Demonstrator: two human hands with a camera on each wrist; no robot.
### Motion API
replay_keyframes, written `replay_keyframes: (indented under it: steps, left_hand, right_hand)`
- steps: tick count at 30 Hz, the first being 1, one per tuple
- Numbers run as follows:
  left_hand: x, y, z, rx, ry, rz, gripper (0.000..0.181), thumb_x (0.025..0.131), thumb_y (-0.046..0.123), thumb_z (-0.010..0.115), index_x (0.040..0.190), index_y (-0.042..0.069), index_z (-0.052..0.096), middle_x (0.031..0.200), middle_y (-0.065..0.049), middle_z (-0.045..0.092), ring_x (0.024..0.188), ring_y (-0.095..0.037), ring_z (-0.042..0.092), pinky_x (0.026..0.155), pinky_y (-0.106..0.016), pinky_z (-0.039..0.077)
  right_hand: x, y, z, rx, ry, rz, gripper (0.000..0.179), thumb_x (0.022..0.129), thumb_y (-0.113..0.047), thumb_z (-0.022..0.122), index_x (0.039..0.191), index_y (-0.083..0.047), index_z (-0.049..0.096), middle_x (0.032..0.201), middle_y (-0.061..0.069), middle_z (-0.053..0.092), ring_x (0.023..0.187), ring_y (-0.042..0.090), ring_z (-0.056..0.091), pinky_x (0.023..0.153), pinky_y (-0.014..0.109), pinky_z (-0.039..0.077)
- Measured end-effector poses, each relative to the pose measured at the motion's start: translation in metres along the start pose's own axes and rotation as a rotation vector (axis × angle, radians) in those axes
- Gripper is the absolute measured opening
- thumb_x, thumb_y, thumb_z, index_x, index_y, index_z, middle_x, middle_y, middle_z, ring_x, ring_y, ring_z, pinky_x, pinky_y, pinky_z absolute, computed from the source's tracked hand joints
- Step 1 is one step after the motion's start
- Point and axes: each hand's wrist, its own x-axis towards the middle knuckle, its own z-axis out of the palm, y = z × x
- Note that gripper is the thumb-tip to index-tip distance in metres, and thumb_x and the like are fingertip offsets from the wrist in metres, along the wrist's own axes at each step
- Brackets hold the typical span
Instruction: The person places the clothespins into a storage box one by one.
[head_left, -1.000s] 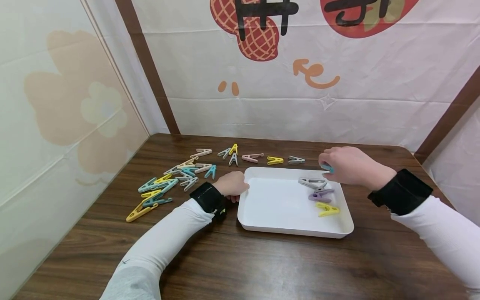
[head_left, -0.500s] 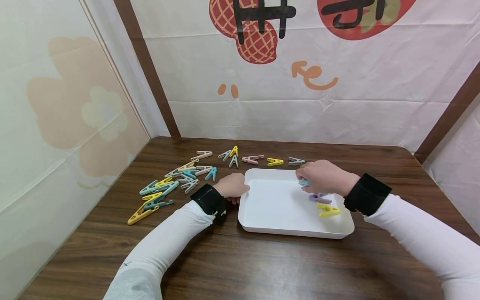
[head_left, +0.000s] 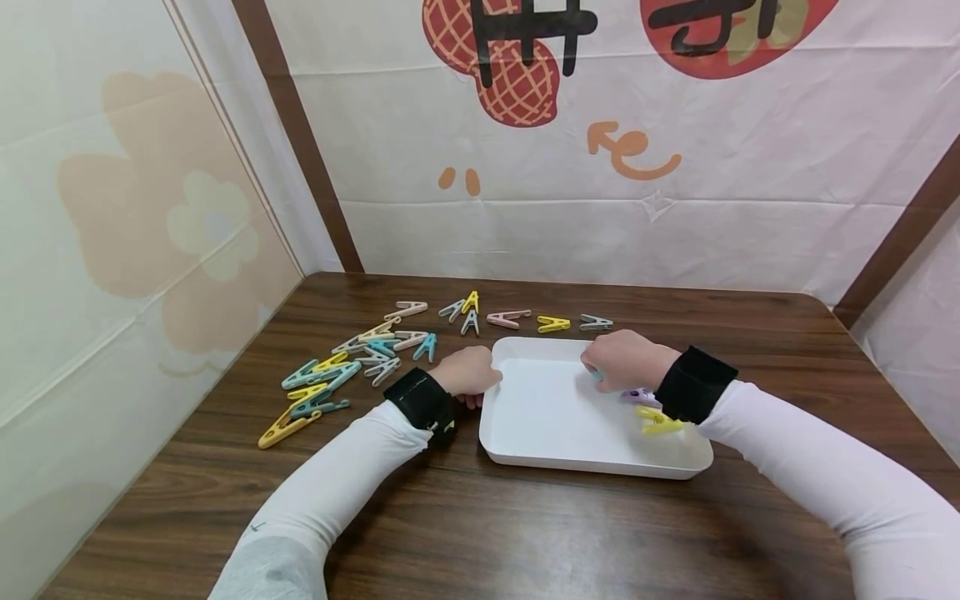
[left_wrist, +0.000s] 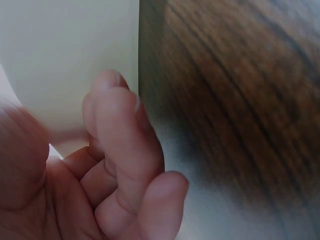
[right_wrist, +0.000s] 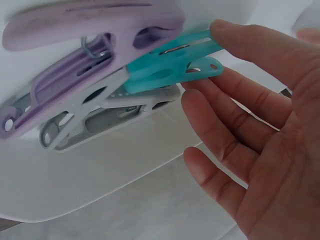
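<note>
My left hand (head_left: 467,372) holds the left edge of a white tray (head_left: 536,417); in the left wrist view its fingers (left_wrist: 122,135) are bent against the wall. Over the tray's right half, my right hand (head_left: 628,360) pinches a turquoise clothespin (right_wrist: 160,67) between thumb and fingers by its handle end. The front of that clothespin overlaps a purple clothespin (right_wrist: 95,30) and grey clothespins (right_wrist: 117,120) in the right wrist view. A yellow clothespin (head_left: 660,421) lies in the tray nearer the front, partly behind the right wristband. From the head, my hand hides the grey ones.
Several mixed clothespins (head_left: 341,372) lie heaped on the wooden table (head_left: 525,533) left of the tray. Behind the tray runs a loose row with a pink clothespin (head_left: 508,318), a yellow one and a grey one (head_left: 596,322). A printed cloth (head_left: 525,233) hangs behind the table.
My right hand has moved left and toward me, from the tray's back right corner to over its inside, carrying the turquoise clothespin. The left hand has stayed at the tray edge.
</note>
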Motion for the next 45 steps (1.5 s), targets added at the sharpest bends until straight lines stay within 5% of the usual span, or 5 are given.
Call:
replay_keyframes:
  steps: [11,25,39,45]
  left_hand:
    - [0.001,-0.001,0.000,-0.014,0.002,0.003,0.031,0.100,0.021,0.049,0.078,0.004,0.062,0.056,-0.006,0.063,0.047,-0.018,0.059,0.045,-0.028,0.046]
    - [0.000,-0.001,0.001,-0.017,0.002,0.002,0.030,0.100,0.021,0.048,0.079,0.005,0.062,0.056,-0.006,0.064,0.048,-0.018,0.060,0.045,-0.028,0.045]
    - [0.004,-0.003,0.002,-0.004,0.005,-0.014,0.029,0.099,0.022,0.049,0.079,0.006,0.062,0.057,-0.006,0.064,0.047,-0.018,0.059,0.045,-0.028,0.044]
    - [0.001,0.000,0.001,-0.008,0.007,-0.020,0.030,0.099,0.021,0.049,0.078,0.005,0.063,0.057,-0.006,0.064,0.048,-0.018,0.059,0.046,-0.029,0.045]
  right_hand:
    - [0.000,0.003,0.006,-0.032,-0.005,-0.007,0.017,0.082,-0.020,0.078,0.086,-0.011,0.064,0.077,-0.003,0.054,0.068,0.014,0.047,0.066,0.030,0.045]
    - [-0.008,0.011,-0.005,-0.012,0.105,-0.019,0.022,0.083,-0.023,0.077,0.095,-0.007,0.069,0.083,0.001,0.063,0.068,0.013,0.053,0.065,0.032,0.049]
    - [0.001,0.033,-0.018,0.042,0.255,0.049,0.010,0.087,-0.018,0.073,0.087,-0.009,0.068,0.074,-0.003,0.057,0.062,0.013,0.050,0.060,0.030,0.047]
    - [0.011,0.057,-0.024,0.118,0.285,0.172,0.011,0.090,-0.017,0.070,0.091,-0.005,0.069,0.074,0.002,0.061,0.065,0.018,0.054,0.062,0.035,0.048]
